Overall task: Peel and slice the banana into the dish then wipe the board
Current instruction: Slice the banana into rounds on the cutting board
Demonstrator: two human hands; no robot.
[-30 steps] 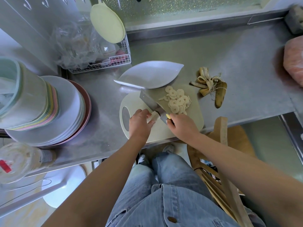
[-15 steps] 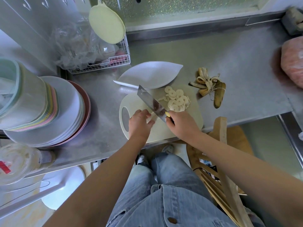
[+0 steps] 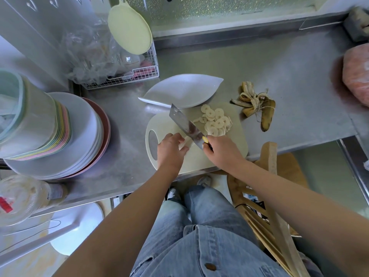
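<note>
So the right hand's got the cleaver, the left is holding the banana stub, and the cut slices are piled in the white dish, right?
Not quite: in the head view the slices lie on the cutting board; the white dish holds none. The right hand does hold the cleaver, the left hand the banana stub.

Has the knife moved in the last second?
Yes. The knife has tipped up and away: its far corner, earlier over the board short of the dish, now reaches the dish's near rim in view.
</note>
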